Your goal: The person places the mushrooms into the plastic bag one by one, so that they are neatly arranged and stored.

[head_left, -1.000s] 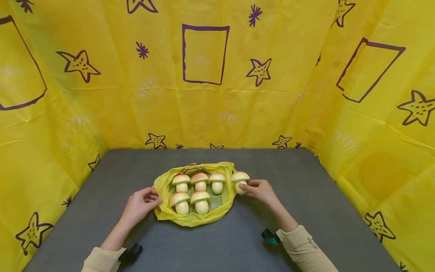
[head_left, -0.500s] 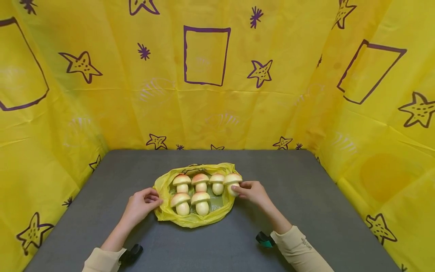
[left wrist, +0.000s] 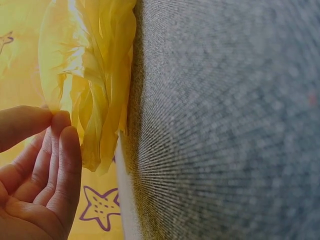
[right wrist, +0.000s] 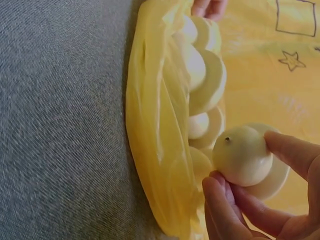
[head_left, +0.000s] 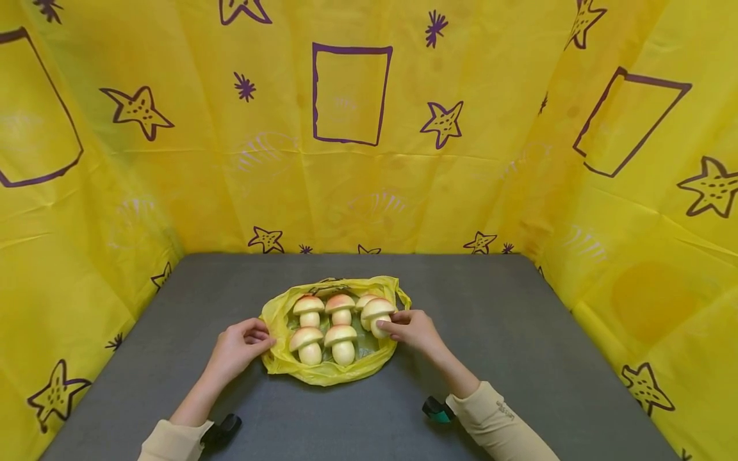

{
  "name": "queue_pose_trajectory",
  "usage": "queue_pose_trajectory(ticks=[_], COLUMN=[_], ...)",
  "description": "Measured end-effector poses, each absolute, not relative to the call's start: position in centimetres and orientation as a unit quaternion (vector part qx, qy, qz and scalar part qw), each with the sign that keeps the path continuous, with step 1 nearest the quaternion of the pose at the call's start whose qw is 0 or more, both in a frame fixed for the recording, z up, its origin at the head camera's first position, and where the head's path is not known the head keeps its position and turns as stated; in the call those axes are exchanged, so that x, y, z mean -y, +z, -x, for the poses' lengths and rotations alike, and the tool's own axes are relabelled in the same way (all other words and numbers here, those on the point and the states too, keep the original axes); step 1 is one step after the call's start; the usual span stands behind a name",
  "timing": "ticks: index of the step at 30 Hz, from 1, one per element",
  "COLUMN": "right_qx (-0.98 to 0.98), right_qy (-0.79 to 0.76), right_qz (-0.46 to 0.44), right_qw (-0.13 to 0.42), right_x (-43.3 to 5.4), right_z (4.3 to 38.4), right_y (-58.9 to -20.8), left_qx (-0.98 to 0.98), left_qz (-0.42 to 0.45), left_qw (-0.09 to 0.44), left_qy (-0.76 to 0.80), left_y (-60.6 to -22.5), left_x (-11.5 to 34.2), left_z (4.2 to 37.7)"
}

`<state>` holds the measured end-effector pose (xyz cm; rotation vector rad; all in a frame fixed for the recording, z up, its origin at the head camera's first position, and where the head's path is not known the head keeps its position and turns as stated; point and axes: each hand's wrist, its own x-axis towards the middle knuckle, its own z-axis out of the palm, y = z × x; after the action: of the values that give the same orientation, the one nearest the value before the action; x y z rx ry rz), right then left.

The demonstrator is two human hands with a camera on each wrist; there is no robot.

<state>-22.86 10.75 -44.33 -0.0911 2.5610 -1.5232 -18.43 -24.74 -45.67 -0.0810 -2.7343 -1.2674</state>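
Observation:
A yellow plastic bag (head_left: 328, 378) lies on the table with its mouth spread open. Inside it sit several toy mushrooms (head_left: 343, 351) with cream stems and reddish-topped caps, laid in two rows. My left hand (head_left: 238, 346) pinches the bag's left edge between thumb and fingertips, as the left wrist view confirms. Over the bag's right side, my right hand (head_left: 416, 328) holds another mushroom (head_left: 377, 310) by its stem. In the head view this one overlaps a mushroom behind it. The right wrist view shows the held mushroom's rounded stem end (right wrist: 245, 155) between thumb and fingers.
The bag rests on a dark grey table (head_left: 490, 333). Yellow fabric walls (head_left: 357, 192) with purple drawn stars and frames rise behind it and on both sides. Black wrist devices (head_left: 221, 432) sit at both cuffs.
My right hand has carried the mushroom leftward from outside the bag's right edge to over its inside. The left hand has kept its pinch on the bag.

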Motion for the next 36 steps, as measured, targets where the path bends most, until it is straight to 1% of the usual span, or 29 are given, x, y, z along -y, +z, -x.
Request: queue_pose_trajectory(ticks=[18,36], right_qx=[-0.869,-0.869], right_qy=[-0.485,-0.478], right_qz=[0.056,0.088], right_qw=[0.077,0.087], right_x=[-10.1,-10.4], right_z=[22.1,21.5], right_y=[-45.2,-45.7], left_qx=[0.906,0.906], left_qz=[0.02,0.018], left_qw=[0.058,0.058], left_qy=[-0.42,-0.42], left_y=[-45.8,-45.9], left_x=[24.7,24.7], left_z=[18.5,18.4])
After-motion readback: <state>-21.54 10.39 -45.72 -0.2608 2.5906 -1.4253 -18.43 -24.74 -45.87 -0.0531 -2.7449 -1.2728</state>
